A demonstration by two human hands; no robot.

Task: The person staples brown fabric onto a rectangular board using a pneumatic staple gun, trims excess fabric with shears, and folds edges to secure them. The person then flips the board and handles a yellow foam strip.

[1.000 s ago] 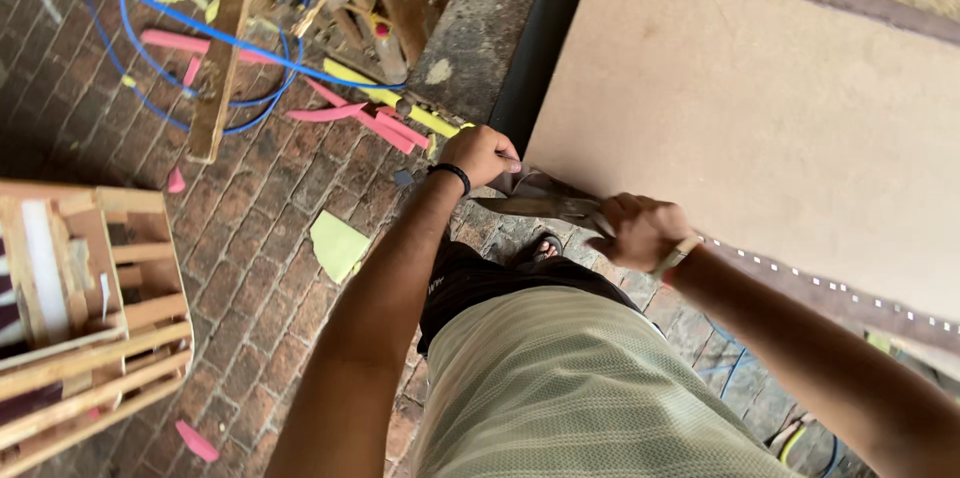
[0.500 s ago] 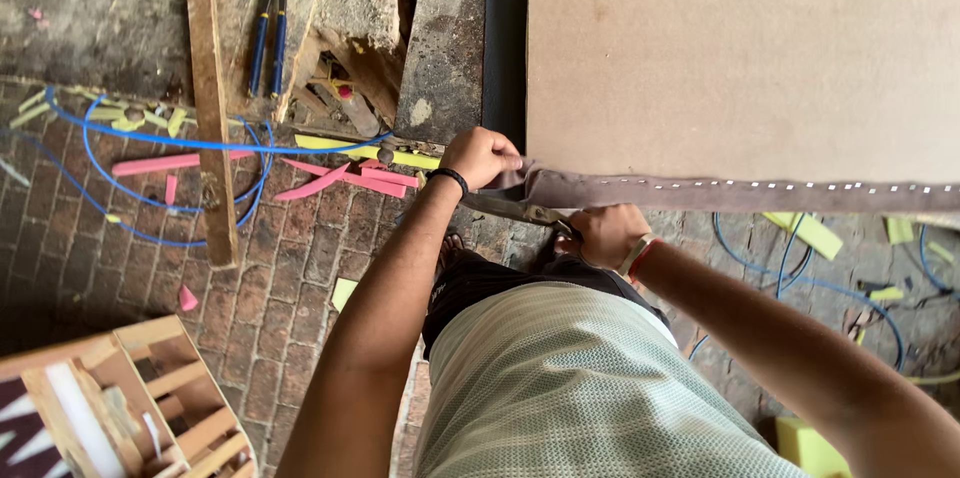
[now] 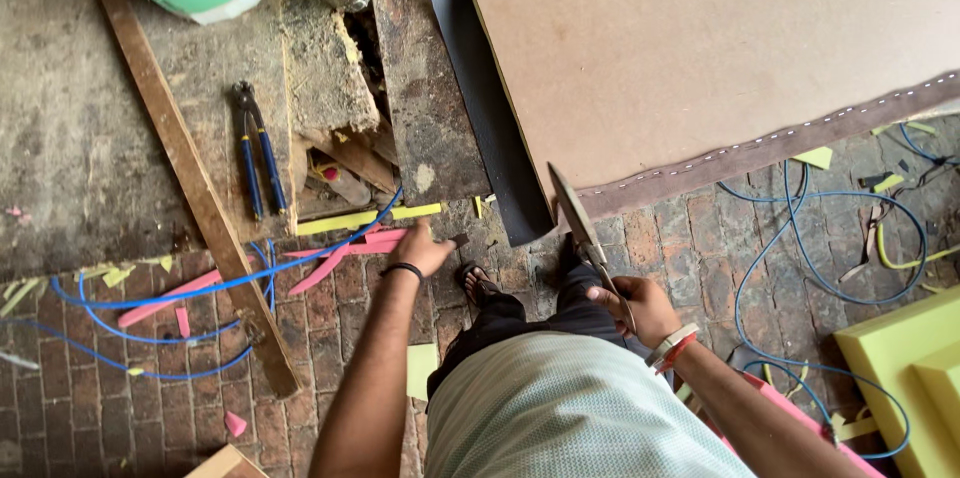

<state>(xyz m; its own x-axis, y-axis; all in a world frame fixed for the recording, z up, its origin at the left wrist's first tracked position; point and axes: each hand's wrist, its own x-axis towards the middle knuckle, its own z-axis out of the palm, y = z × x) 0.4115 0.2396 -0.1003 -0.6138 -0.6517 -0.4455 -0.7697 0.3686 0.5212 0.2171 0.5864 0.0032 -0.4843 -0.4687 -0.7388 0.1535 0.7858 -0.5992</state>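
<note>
Steel scissors sit clenched in my right hand; my left hand, released, reaches toward pink strips at ten o'clock.

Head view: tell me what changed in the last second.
Both hands came off the board's fabric edge. The left hand let go and now reaches toward the pink strips on the brick floor; the right hand lifted the scissors, blades up. The board stayed put.
</note>
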